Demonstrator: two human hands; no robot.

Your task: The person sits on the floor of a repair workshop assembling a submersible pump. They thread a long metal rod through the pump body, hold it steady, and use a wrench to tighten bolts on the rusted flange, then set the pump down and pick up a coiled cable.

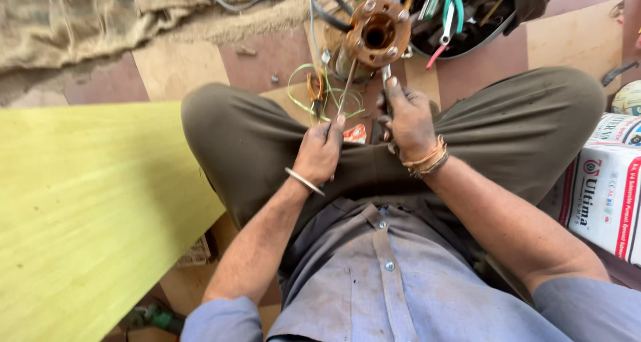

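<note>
Left hand [319, 152]: fist closed round the lower end of a thin metal rod [346, 88]; steel bangle at the wrist; hand rests on the left thigh.
Right hand [408, 118]: fingers curled round a dark tool handle, its tip near the flange; thread bands at the wrist.
Rusty pump body [375, 34]: upright on the floor just beyond the knees, between both hands and ahead of them; round flange with bolts, open bore facing up. Rod tip leans against its side.
Wires [314, 94]: green and yellow loops on the floor beside the pump base, just ahead of the left hand.
Small packet [356, 134]: orange and white, on the floor between the two hands.
Sacks [611, 195]: white with red bands and print, stacked by the right knee.
Tool bowl [461, 22]: dark, heaped with pliers and screwdrivers, behind the pump to the right.
Yellow board [87, 208]: flat, at left.
Burlap [80, 18]: crumpled, far left corner.
Floor [177, 68]: chequered tiles, gritty.
</note>
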